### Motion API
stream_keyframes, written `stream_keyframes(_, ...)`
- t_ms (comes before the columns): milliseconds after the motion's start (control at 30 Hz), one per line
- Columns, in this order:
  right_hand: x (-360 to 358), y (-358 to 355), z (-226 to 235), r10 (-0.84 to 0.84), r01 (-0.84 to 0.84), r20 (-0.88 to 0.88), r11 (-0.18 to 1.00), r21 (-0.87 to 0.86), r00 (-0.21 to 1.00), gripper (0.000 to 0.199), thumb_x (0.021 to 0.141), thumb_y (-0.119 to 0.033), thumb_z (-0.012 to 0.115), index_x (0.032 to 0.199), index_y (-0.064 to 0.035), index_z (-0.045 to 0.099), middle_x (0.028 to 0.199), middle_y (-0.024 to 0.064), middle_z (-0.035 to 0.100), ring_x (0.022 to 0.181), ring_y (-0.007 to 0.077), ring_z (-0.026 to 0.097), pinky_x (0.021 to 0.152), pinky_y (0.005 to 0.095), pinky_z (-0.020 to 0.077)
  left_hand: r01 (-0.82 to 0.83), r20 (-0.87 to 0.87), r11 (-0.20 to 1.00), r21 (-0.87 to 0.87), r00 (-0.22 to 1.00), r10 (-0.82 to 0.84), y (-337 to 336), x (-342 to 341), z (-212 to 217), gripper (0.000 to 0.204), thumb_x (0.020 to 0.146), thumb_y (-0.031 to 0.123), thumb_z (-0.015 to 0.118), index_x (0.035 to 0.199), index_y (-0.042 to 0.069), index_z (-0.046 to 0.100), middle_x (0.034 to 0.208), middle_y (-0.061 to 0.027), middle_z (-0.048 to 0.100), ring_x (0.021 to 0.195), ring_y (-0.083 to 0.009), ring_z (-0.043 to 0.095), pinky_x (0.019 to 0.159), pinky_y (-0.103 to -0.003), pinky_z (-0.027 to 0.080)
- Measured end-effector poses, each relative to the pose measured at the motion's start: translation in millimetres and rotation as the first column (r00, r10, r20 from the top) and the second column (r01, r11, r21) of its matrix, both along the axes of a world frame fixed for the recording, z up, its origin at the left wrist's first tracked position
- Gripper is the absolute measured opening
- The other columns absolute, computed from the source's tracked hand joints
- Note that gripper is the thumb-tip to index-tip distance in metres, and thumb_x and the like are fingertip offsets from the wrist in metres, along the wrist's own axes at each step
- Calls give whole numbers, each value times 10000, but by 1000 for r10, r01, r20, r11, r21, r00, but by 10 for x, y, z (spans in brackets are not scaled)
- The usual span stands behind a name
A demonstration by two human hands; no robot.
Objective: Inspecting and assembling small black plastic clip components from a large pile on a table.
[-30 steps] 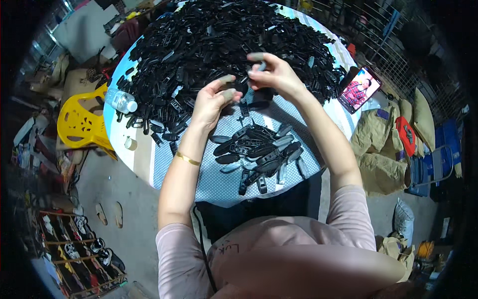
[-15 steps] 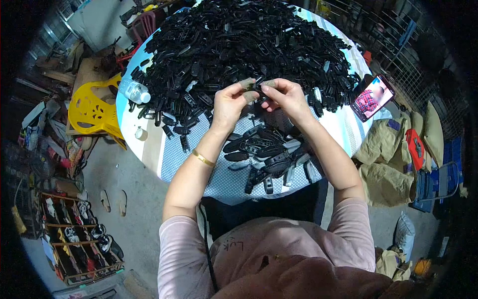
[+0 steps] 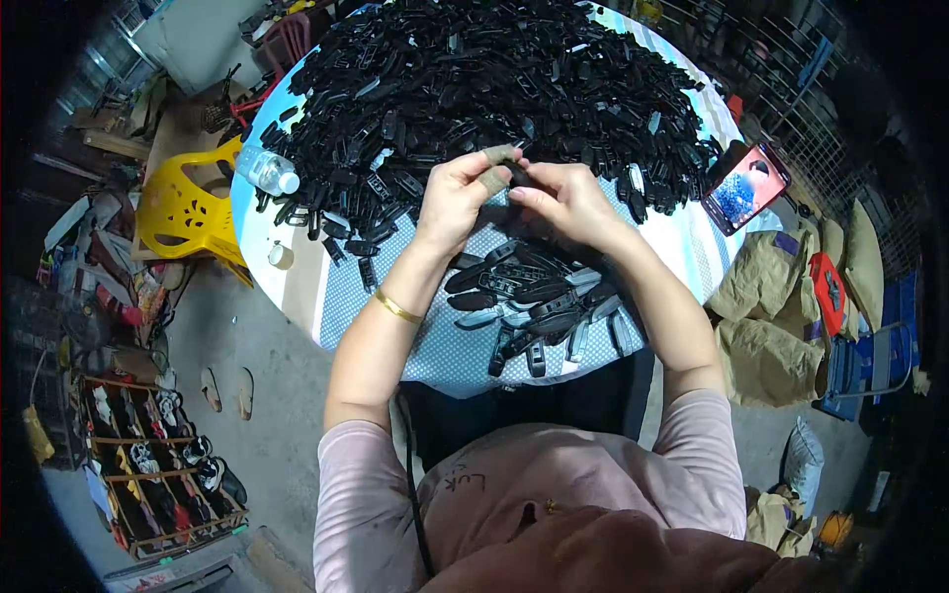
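Observation:
Over the near edge of a big pile of small black plastic parts (image 3: 474,89), my two hands meet with fingertips close together. A small black plastic part (image 3: 516,176) is pinched between them, mostly hidden by the fingers. My left hand (image 3: 457,203) grips its left side; tan coverings wrap the thumb and index fingertips. My right hand (image 3: 571,206) has thumb and index finger closed on the other side. Just below the hands, nearer my body, lies a smaller heap of elongated black and grey parts (image 3: 534,292) on the patterned tablecloth (image 3: 435,361).
A clear plastic bottle (image 3: 265,170) lies at the table's left, with a small pale cup (image 3: 281,257) nearby. On the right edge leans a lit phone (image 3: 746,188). A yellow chair (image 3: 188,208) stands left; brown sacks (image 3: 766,361) lie right. A shoe rack (image 3: 163,465) is lower left.
My right hand has turned slightly, its thumb now stretched toward the left fingertips. The fingers hide more of the part between them. The phone's picture has changed.

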State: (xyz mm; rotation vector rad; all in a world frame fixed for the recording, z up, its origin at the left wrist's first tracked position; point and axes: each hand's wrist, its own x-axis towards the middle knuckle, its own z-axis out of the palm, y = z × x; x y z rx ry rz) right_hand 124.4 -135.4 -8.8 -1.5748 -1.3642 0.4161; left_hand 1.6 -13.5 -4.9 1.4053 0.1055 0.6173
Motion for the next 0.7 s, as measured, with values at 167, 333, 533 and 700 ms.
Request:
stream_keyframes(167,-53,-8,-59,-113,86,259,990,111,959,267,791,-261,637,838,2,625,679,169,601,596,305,597,550,369,454,-9,-52,998,56,999,12,0,-14,12,227,834,7,557,1050,-28,617,941,-65,648,862,-111,587,792,-225,457)
stream_keyframes(333,190,-77,-1,-54,60,567,998,9,822,305,756,-251,665,930,-3,630,936,152,623,896,302,578,769,371,459,104,-199,980,171,978,-69,94,58,-52,267,850,27,521,1105,-29,576,1097,-93,597,1010,-161,549,892,-279,419)
stream_keyframes(533,225,-165,20,186,47,498,907,-419,847,321,728,-271,674,979,-71,651,884,129,640,865,307,587,759,387,460,133,-189,351,927,974,128,131,82,-325,335,685,-66,545,1007,17,585,1020,-126,593,921,-300,530,824,-377,439)
stream_keyframes(700,434,-207,58,538,-410,125,754,-513,834,353,695,-193,733,982,-11,638,831,100,640,711,183,587,638,315,465,132,-179,225,965,962,204,109,79,-316,243,689,9,595,929,33,615,943,-100,582,902,-284,509,790,-347,442)
